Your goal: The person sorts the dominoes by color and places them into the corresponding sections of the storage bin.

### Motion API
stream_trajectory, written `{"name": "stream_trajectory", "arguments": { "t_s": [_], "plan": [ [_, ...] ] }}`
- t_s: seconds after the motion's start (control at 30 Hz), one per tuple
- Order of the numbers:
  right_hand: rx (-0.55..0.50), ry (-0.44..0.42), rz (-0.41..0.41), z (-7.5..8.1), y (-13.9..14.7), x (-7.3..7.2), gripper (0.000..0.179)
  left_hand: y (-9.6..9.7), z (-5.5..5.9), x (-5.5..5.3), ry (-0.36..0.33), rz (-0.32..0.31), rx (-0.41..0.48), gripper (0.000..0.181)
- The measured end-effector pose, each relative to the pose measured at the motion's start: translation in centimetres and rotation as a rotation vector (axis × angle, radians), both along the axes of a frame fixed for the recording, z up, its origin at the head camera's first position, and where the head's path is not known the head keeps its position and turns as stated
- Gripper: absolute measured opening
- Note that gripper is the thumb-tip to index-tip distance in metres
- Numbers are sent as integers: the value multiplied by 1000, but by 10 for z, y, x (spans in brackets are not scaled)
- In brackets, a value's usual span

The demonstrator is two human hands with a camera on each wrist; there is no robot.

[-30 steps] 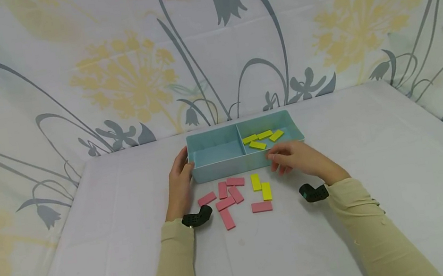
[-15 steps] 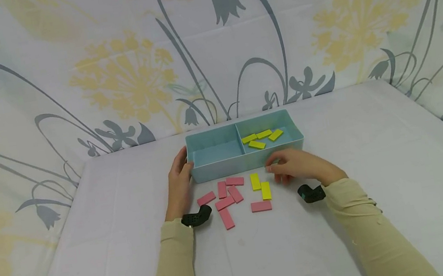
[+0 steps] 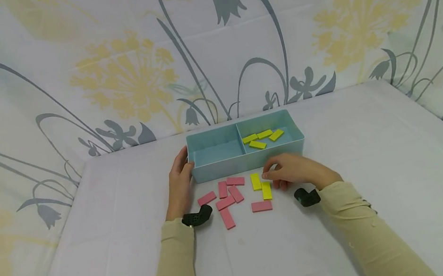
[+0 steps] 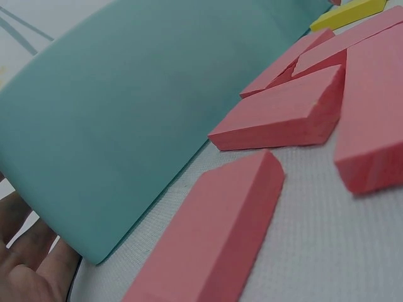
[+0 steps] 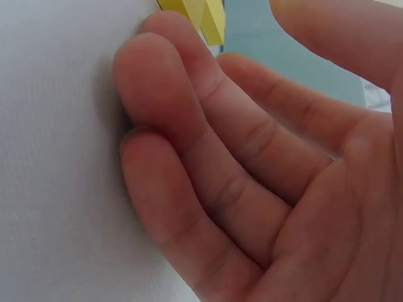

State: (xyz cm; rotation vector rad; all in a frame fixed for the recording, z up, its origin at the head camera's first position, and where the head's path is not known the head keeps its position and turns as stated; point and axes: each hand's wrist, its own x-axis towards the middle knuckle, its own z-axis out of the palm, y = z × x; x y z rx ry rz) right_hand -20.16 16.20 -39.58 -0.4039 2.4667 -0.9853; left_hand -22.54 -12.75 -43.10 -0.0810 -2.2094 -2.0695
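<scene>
My left hand (image 3: 179, 185) grips the left end of a two-compartment teal box (image 3: 226, 168), thumb at the front corner. The left wrist view shows its fingers (image 4: 53, 264) against the box's end. Just in front of the box, my right hand (image 3: 293, 168) hovers low over the table with loosely bent fingers and holds nothing. Its fingertips are beside two yellow blocks, the farther one (image 3: 256, 182) and the nearer one (image 3: 266, 191). In the right wrist view, a yellow block (image 5: 215, 22) shows beyond the fingers. Several yellow blocks (image 3: 257, 144) lie in the right compartment.
Several pink blocks (image 3: 225, 203) lie loosely grouped before the box's left half. A single pink block (image 3: 262, 206) lies nearer the front. White cloth (image 3: 113, 249) covers the table, and a flower-patterned cloth (image 3: 200, 55) hangs behind.
My right hand has come down from the box's front rim and moved left towards the two yellow blocks on the table. The left hand stays at the box.
</scene>
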Motion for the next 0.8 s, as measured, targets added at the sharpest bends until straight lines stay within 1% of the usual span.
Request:
{"name": "stream_trajectory", "arguments": {
  "t_s": [0.1,0.23,0.37,0.67,0.8],
  "plan": [
    [24,-11,4,0,-3,1,30,0,2,0,-15,-3,4,45],
    [28,-48,-7,1,-5,3,29,0,6,2,-29,-15,16,46],
    [44,-39,-15,1,-6,5,30,0,8,3,-27,-25,19,47],
    [109,-16,-42,3,-12,5,30,0,-1,0,4,-2,-12,45],
    [115,-22,-50,0,-13,5,31,0,0,1,1,-8,-16,46]
  ]
}}
